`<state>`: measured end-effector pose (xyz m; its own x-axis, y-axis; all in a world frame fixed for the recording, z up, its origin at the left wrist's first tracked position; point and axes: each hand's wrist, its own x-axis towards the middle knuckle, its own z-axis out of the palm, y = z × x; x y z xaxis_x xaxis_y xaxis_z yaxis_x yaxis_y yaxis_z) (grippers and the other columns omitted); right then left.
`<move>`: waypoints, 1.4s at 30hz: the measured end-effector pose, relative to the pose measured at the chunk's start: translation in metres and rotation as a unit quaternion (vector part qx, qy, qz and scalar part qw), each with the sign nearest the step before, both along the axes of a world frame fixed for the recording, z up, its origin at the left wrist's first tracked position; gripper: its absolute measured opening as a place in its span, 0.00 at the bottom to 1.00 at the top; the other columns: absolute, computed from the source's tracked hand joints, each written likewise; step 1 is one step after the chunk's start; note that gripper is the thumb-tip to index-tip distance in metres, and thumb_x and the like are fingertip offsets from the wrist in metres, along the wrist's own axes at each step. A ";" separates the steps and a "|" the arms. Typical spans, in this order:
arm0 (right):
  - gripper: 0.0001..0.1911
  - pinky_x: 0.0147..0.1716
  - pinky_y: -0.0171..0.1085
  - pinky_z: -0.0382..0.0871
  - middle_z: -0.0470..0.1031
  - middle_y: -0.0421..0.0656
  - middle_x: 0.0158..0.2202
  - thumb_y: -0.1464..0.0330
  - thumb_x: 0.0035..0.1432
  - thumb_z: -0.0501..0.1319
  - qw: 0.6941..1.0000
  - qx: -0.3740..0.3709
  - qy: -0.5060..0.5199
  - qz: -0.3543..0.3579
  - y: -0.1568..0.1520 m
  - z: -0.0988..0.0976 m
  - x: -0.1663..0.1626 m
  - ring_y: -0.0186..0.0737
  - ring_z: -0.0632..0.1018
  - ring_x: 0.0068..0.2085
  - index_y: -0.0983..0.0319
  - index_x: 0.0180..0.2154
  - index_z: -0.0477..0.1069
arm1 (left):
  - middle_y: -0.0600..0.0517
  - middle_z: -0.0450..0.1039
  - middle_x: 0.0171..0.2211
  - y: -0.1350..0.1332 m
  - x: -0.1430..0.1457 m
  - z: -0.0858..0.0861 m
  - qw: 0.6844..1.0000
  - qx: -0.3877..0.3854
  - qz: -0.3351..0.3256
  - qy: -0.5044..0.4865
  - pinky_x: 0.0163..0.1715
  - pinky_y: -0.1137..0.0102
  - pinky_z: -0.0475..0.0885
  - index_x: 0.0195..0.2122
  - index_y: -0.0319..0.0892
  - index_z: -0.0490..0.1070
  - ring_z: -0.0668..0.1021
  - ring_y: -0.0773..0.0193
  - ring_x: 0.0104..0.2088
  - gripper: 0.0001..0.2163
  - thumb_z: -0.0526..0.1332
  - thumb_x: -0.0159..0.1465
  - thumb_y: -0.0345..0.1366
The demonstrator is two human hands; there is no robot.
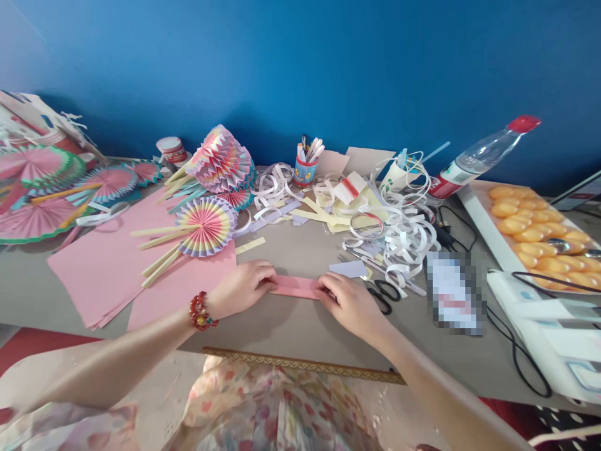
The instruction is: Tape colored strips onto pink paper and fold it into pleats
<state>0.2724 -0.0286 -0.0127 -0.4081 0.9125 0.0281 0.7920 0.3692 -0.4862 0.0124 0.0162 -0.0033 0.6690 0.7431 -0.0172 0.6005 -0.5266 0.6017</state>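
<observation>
A narrow strip of folded pink paper (297, 287) lies across the middle of the table, close to its front edge. My left hand (246, 285) pinches its left end, with a red bead bracelet round the wrist. At the other end my right hand (345, 297) has thumb and fingers closed on the paper. Just beyond my right hand are black-handled scissors (387, 291) and a small lilac paper piece (348, 269). Large pink paper sheets (107, 269) spread out to the left, partly under my left hand. On them rests a pleated paper fan (206, 225) with pale sticks.
More pleated fans (35, 172) crowd the far left. Curled white paper strips (408, 235), a pen cup (306, 170) and a tilted plastic bottle (479, 163) stand along the back. At right are a box of yellow-orange objects (539, 219), a white device (549, 332) and black cables.
</observation>
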 end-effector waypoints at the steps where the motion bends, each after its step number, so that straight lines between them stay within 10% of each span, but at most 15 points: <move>1: 0.05 0.34 0.35 0.61 0.74 0.41 0.34 0.69 0.64 0.56 1.000 -0.001 -0.002 0.000 0.000 0.000 0.000 0.38 0.74 0.35 0.59 0.34 0.67 | 0.53 0.71 0.32 0.001 0.000 0.000 1.000 -0.005 0.000 0.002 0.34 0.71 0.64 0.31 0.42 0.69 0.74 0.64 0.33 0.07 0.57 0.68 0.33; 42: 0.05 0.30 0.34 0.59 0.75 0.41 0.33 0.68 0.63 0.58 0.999 -0.006 -0.038 0.012 0.005 0.004 -0.002 0.38 0.74 0.33 0.59 0.32 0.67 | 0.52 0.67 0.30 -0.003 -0.001 -0.004 1.000 0.021 -0.016 -0.003 0.35 0.70 0.64 0.28 0.42 0.66 0.72 0.61 0.35 0.11 0.55 0.68 0.35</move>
<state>0.2700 -0.0232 -0.0091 -0.4304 0.9025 -0.0140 0.8175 0.3832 -0.4299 0.0113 0.0132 -0.0072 0.6918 0.7218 0.0174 0.5799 -0.5699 0.5822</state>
